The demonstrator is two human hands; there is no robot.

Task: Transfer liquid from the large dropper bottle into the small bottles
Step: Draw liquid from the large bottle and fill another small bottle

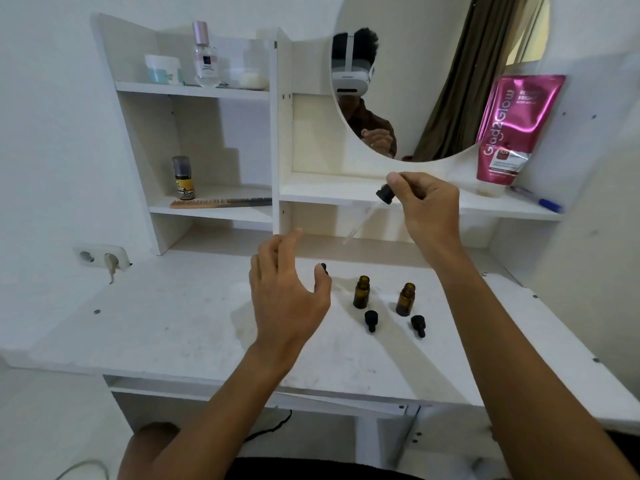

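While the right hand (424, 206) pinches the dropper (367, 216) aloft at frame center, tip slanting toward two uncapped small bottles (362, 292) below, the left hand (287, 289) spreads wide, hiding the large bottle.

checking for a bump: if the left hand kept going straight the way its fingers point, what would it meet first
Probably the shelf unit's white upright panel: the left hand points its open fingers up and away toward it. Depth is unclear from this single view.

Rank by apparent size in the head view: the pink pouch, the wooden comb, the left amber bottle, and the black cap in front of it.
1. pink pouch
2. wooden comb
3. left amber bottle
4. black cap

The pouch and comb sit farther back, so they are truly larger still.
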